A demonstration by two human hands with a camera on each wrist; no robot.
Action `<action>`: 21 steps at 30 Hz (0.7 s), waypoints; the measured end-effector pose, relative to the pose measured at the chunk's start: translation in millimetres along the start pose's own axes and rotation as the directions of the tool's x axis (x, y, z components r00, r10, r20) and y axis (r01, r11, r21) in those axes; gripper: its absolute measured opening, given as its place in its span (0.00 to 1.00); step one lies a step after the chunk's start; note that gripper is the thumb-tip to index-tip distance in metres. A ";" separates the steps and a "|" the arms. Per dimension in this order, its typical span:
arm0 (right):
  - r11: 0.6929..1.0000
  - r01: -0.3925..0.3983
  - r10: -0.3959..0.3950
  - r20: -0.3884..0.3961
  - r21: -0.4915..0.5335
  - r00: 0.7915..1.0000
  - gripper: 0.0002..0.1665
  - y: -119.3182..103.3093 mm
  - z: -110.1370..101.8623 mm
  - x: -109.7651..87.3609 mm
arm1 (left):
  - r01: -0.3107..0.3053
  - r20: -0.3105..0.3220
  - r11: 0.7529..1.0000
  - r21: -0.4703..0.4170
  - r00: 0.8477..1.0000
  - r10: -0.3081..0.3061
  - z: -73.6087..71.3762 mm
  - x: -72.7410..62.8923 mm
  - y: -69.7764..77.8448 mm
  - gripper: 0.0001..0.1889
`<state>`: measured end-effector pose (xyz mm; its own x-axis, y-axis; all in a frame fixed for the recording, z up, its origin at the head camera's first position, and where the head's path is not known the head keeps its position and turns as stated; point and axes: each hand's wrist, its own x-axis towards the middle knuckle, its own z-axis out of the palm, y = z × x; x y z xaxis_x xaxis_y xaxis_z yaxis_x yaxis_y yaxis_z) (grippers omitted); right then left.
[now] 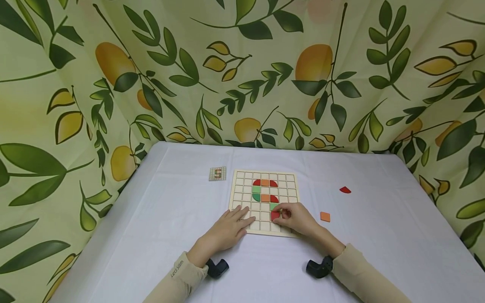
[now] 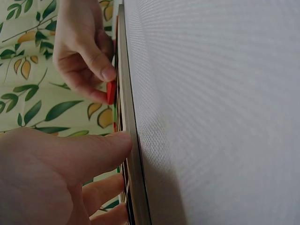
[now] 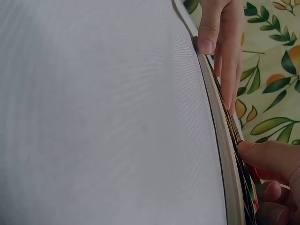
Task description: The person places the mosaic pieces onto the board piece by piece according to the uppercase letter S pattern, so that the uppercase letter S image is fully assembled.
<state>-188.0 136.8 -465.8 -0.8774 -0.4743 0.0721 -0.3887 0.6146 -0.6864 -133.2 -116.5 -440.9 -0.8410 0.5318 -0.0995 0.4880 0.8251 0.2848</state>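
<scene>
A wooden grid board (image 1: pixel 242 195) lies on the table, bearing red, orange and green pieces in a curved pattern. My right hand (image 1: pixel 297 216) pinches a red piece (image 1: pixel 274 216) between thumb and fingers over the lower right part of the grid. Seen from the left wrist, that red piece (image 2: pixel 111 92) stands tilted at the board's surface. A light green piece (image 1: pixel 273 206) sits just above it, partly covered by the fingers. With fingers spread and fairly straight, my left hand (image 1: pixel 227 229) rests on the board's lower left corner, its thumb at the front edge.
To the right of the board lie an orange square (image 1: pixel 325 216) and, farther back, a red rounded piece (image 1: pixel 345 190). A small pattern card (image 1: pixel 217 174) is at the board's upper left. White cloth covers the table (image 1: pixel 159 210), and a leaf-print curtain (image 1: pixel 242 84) hangs behind it.
</scene>
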 end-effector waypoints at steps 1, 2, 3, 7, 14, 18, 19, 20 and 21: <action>1.000 0.001 -0.001 -0.003 -0.009 1.000 0.12 -0.4 -0.2 -0.1 | -0.002 -0.002 1.000 0.001 1.000 0.002 0.1 0.1 -0.1 0.22; 1.000 0.002 -0.002 -0.006 -0.018 1.000 0.12 -0.7 -0.2 -0.1 | -0.003 -0.003 1.000 0.003 1.000 0.003 0.1 0.2 -0.1 0.22; 1.000 0.001 -0.002 -0.007 -0.026 1.000 0.12 -0.8 -0.2 -0.1 | -0.004 -0.004 1.000 0.005 1.000 0.004 -0.1 0.1 -0.1 0.22; 0.999 -0.004 0.003 -0.009 -0.046 1.000 0.12 -0.7 0.2 0.4 | -0.006 -0.005 1.000 0.004 1.000 0.006 0.1 0.2 -0.2 0.22; 0.998 -0.004 0.004 -0.010 -0.055 1.000 0.12 -1.1 0.6 1.8 | 0.005 0.000 1.000 0.002 1.000 -0.005 1.1 -0.1 -0.8 0.22; 0.999 -0.004 0.003 -0.015 -0.053 1.000 0.12 -2.3 -0.5 1.0 | 0.015 0.006 1.000 0.006 1.000 -0.015 1.3 0.1 -0.4 0.23; 0.999 -0.007 0.006 -0.018 -0.050 1.000 0.11 -2.6 -0.9 0.5 | 0.017 0.007 1.000 0.005 1.000 -0.017 1.5 0.3 -0.4 0.23; 0.999 -0.012 0.011 -0.022 -0.048 1.000 0.11 -2.7 -1.4 0.0 | 0.019 0.008 1.000 0.005 1.000 -0.019 1.3 0.3 -0.3 0.23; 0.999 -0.017 0.015 -0.027 -0.044 1.000 0.10 -2.8 -1.9 -0.6 | 0.019 0.008 1.000 0.007 1.000 -0.019 1.2 0.2 -0.1 0.23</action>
<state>-186.9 136.5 -462.5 -0.8906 -0.4474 0.0812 -0.3862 0.6499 -0.6546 -133.2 -116.3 -442.2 -0.8484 0.5173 -0.1122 0.4733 0.8364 0.2765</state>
